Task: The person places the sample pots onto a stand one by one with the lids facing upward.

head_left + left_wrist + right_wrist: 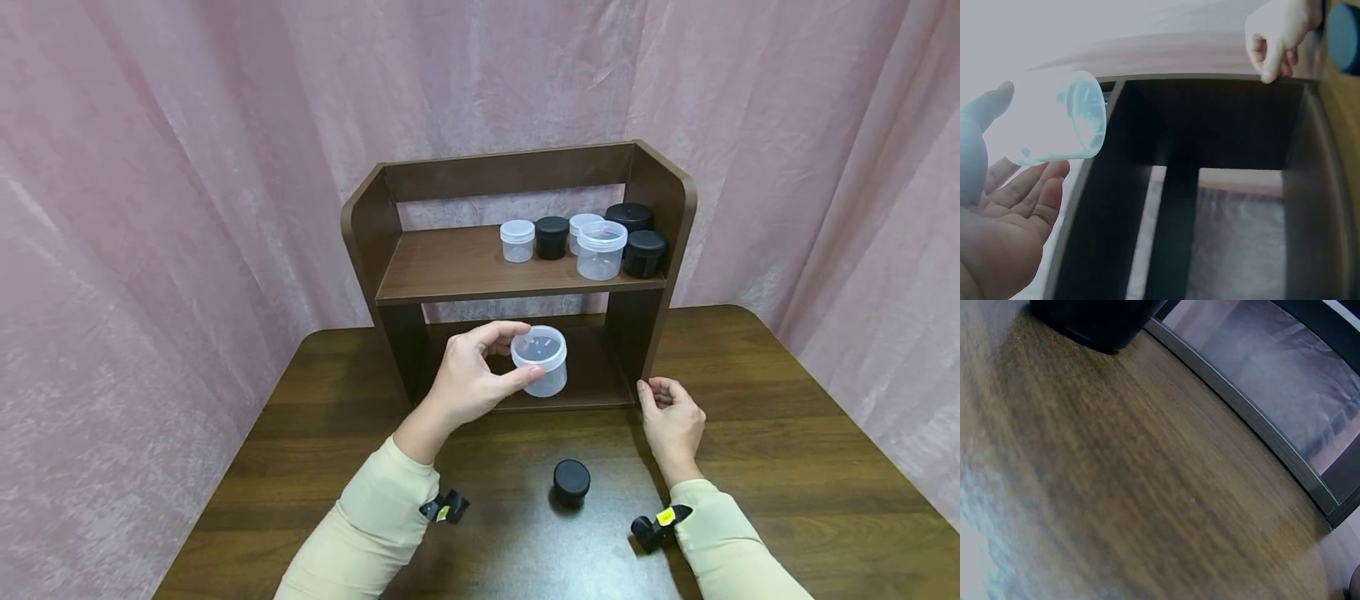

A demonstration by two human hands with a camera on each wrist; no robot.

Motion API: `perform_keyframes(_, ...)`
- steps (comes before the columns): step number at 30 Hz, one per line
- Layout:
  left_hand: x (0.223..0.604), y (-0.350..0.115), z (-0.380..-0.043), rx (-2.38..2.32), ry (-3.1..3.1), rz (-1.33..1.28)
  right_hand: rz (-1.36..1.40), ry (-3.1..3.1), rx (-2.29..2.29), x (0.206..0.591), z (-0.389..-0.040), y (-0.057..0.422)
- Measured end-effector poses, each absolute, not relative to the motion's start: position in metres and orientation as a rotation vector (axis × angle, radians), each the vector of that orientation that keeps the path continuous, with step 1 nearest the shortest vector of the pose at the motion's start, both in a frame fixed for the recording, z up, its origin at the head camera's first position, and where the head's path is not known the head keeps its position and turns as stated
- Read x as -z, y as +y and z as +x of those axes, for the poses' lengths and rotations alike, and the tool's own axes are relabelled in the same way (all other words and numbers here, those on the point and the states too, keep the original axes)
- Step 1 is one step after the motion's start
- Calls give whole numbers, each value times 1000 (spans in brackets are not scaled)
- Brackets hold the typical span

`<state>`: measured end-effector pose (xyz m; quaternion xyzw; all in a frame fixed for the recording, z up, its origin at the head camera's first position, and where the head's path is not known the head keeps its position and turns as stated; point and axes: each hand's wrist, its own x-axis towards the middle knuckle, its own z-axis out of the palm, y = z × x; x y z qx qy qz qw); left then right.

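Note:
My left hand holds a clear plastic jar by its rim, between thumb and fingers, in front of the shelf's lower level. In the left wrist view the same jar is washed out by glare; whether a lid is on it I cannot tell. Down at the front right corner of the brown wooden shelf, my right hand grips the side panel's edge with thumb and curled fingers. Between the forearms a small black jar stands on the table.
On the upper level, toward the right, stand several jars: a small clear jar, a black jar, a larger clear jar and black jars by the side panel. Pink curtains hang behind the wooden table.

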<state>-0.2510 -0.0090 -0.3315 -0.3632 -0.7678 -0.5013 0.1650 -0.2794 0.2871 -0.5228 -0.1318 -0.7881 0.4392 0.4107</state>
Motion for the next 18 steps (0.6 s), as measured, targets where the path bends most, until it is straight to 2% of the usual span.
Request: perform_keyframes(18,258,-2,-290,1330,-2202,-928,-335,-1984,-1114,522,-279,287)
